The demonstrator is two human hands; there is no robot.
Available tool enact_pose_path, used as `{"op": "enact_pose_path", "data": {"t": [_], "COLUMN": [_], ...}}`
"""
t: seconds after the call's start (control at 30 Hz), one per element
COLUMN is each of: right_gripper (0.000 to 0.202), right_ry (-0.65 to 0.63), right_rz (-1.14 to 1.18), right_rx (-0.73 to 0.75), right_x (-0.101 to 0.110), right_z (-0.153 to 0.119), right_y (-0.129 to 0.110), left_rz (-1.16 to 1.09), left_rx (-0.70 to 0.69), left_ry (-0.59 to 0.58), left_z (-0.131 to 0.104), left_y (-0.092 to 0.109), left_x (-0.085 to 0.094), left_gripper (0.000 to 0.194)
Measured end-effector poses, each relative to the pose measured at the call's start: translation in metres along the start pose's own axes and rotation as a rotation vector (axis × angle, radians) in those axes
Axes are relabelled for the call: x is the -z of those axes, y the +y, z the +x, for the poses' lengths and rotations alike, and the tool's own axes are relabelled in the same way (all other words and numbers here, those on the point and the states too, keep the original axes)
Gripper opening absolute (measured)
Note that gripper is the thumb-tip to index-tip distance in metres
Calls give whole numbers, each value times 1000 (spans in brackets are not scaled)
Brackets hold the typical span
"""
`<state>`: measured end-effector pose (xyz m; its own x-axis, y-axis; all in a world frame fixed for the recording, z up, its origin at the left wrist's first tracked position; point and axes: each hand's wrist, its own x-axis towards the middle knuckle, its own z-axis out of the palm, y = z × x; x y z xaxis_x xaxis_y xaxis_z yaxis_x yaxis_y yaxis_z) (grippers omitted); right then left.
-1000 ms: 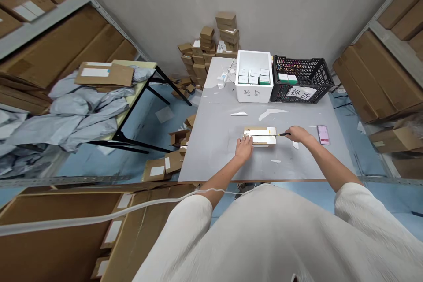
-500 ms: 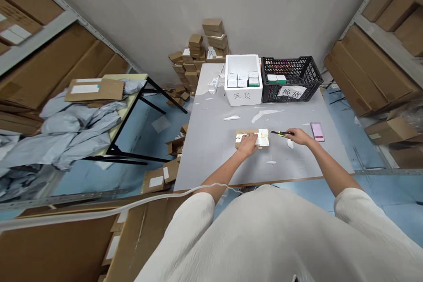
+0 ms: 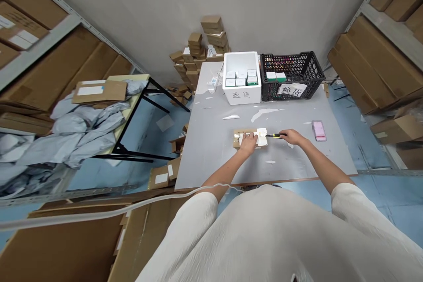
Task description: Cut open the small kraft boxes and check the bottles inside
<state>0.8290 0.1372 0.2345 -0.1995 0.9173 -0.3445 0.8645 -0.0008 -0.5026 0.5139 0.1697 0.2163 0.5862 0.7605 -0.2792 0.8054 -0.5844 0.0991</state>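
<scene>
A small cardboard box [image 3: 235, 143] with white labels lies on the grey table. My left hand [image 3: 248, 142] rests on its top, fingers stretched out over the labels. From the right, my right hand [image 3: 291, 136] is closed around a black and yellow utility knife [image 3: 276, 135]. The knife's tip is at the box's right end, by a white label [image 3: 262, 137] there; whether the blade cuts in is too small to tell. A scrap of white paper [image 3: 290, 145] lies just below the right hand.
A white foam box [image 3: 243, 98] with several small boxes and a black crate [image 3: 287, 92] stand at the table's back. A pink-screened phone [image 3: 319, 131] lies to the right. Cartons [image 3: 211, 24] are stacked by the wall; grey parcels [image 3: 72, 136] cover a side table. A white cable [image 3: 132, 208] crosses low.
My right hand has moved left with the utility knife, bringing its tip from beside the box to the box's right end. My left hand stays on the box.
</scene>
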Motion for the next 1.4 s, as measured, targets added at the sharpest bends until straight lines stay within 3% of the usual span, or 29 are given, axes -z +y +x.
{"op": "enact_pose_path", "data": {"t": [0.27, 0.63, 0.73, 0.87, 0.97, 1.17, 1.3, 1.4], "right_gripper": [39, 41, 40, 35, 33, 34, 32, 36], "right_ry": [-26, -255, -181, -23, 32, 107, 151, 173], "right_rz": [-120, 333, 426, 553, 577, 295, 7, -113], "right_rx": [46, -39, -92, -176, -162, -44, 82, 83], "right_x": [-3, -10, -17, -25, -29, -34, -36, -38], "right_z": [25, -15, -23, -30, -34, -38, -35, -31], "right_y": [-11, -4, 6, 13, 9, -10, -19, -25], "left_rz": [13, 18, -15, -102, -153, -131, -116, -109], "left_rx": [-17, -18, -23, -6, 53, 99, 103, 89], "left_ry": [35, 37, 37, 56, 88, 104, 115, 113], "left_z": [-2, 1, -1, -3, 1, 15, 20, 22], "left_y": [-1, -4, -4, -3, -4, -8, -12, -15], "left_x": [-7, -9, -8, -5, 1, 11, 9, 6], "left_gripper": [50, 47, 45, 66, 60, 56, 57, 51]}}
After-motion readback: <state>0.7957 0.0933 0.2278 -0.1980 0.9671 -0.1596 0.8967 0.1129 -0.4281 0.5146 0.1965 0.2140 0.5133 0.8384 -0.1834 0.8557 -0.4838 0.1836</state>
